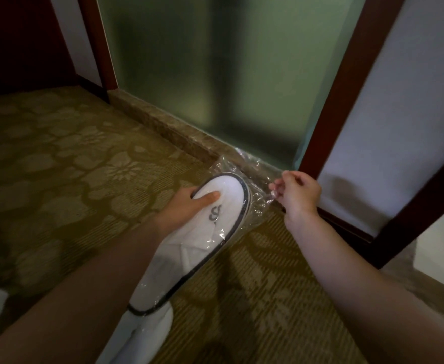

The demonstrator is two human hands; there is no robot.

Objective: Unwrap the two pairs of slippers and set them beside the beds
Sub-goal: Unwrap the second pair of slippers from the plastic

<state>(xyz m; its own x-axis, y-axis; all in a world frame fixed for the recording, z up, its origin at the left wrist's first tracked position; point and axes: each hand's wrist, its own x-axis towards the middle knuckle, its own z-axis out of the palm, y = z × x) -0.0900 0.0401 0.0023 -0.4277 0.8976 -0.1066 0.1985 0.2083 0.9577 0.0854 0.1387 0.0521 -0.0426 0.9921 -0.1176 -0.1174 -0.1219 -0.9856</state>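
At frame centre, the left hand (186, 203) grips a white slipper pair (205, 227) while the right hand (298, 193) pinches the clear plastic wrapper (244, 166), pulling it off the toe above patterned carpet (58, 166). Unwrapping looks barely begun; no bed is visible.

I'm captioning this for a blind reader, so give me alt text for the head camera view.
The left hand grips white slippers still partly inside a clear plastic wrapper, while the right hand pinches the wrapper's loose end. Below them is patterned olive carpet, with a frosted glass door in a dark wood frame behind.
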